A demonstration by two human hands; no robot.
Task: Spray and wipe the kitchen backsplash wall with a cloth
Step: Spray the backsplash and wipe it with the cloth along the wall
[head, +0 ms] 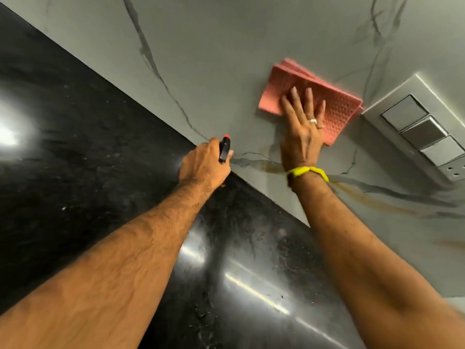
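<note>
A folded pink cloth (334,107) lies flat against the grey marble backsplash wall (226,59). My right hand (303,129) presses on it with straight, spread fingers; a yellow band circles the wrist. My left hand (203,165) grips a spray bottle whose black head with a red nozzle tip (224,148) sticks out above the fist, close to the wall's lower edge. The bottle's body is hidden by the hand. Brownish streaks (362,195) run across the wall below and right of the cloth.
A glossy black stone countertop (75,147) meets the wall along a diagonal line and fills the left and lower view. A silver switch panel (422,132) with several switches and a socket is mounted on the wall just right of the cloth.
</note>
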